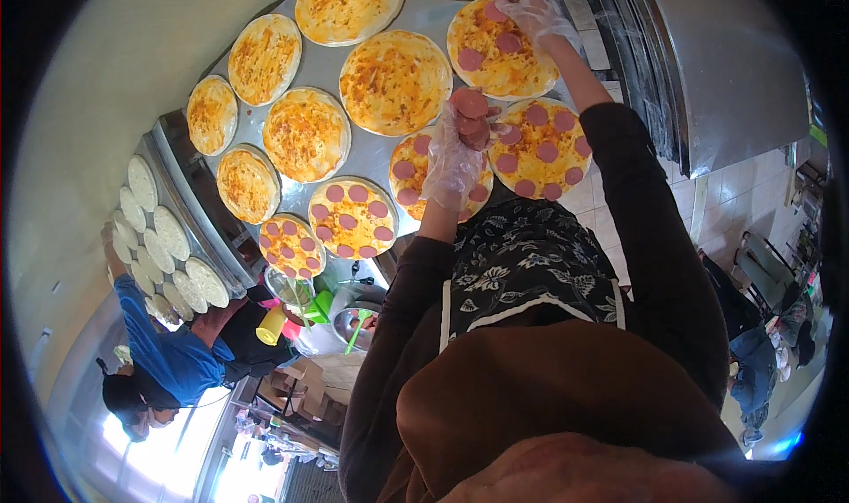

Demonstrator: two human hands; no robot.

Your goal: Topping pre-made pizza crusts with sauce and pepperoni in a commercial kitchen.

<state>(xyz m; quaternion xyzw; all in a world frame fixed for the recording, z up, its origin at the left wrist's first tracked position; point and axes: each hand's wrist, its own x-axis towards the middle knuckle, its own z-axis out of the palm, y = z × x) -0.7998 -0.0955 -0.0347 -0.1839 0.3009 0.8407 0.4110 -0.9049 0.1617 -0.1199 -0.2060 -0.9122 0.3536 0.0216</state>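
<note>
In its clear plastic glove, my left hand (457,161) holds a small stack of round sausage slices (471,104) above a topped pizza (406,191), partly hiding that pizza. My right hand (536,18), also gloved, reaches over the upper edge of another pizza (487,75) spread with orange and yellow topping. Its fingertips are beside or on a sausage slice (495,11); whether they grip anything is unclear. Two more slices lie on this pizza. Nearest my apron on the right is a pizza (548,171) with slices spread all over it.
Several pizzas without slices (396,82) cover the metal table (318,72); two with slices (353,218) lie at its near left. Beyond, a person in blue (172,364) reaches over pale dough rounds (159,248). Bowls (348,324) stand below. Stacked trays (637,72) are at right.
</note>
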